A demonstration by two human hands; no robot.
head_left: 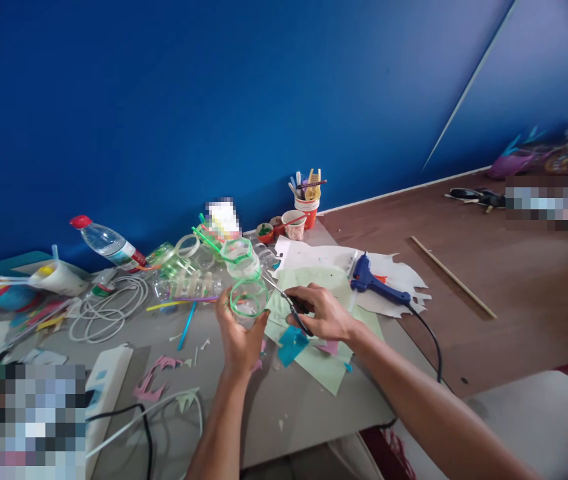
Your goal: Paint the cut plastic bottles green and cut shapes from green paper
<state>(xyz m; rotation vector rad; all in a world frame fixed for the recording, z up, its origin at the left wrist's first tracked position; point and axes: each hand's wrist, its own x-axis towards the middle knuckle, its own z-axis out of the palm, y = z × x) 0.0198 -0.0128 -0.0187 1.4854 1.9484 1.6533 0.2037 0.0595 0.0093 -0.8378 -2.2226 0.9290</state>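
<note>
My left hand (239,333) is closed around a clear plastic cup (248,300) with a green rim, its mouth tilted toward me. In my right hand (327,313) is a pair of scissors (291,303) with black handles. The blades reach left to the cup's far side; whether they touch the plastic I cannot tell. Just beyond stands another clear container (239,257) with a green edge. Under my right hand lie a pale green sheet (321,373) and a scrap of blue paper (293,345).
A blue glue gun (379,283) rests on white cut paper, its cord running off the right. Behind are a cup of tools (307,207) and a red-capped bottle (109,243). Coiled white cable (109,313), a power strip (109,380) and pink scraps (150,387) lie leftward; a wooden stick (454,277) rightward.
</note>
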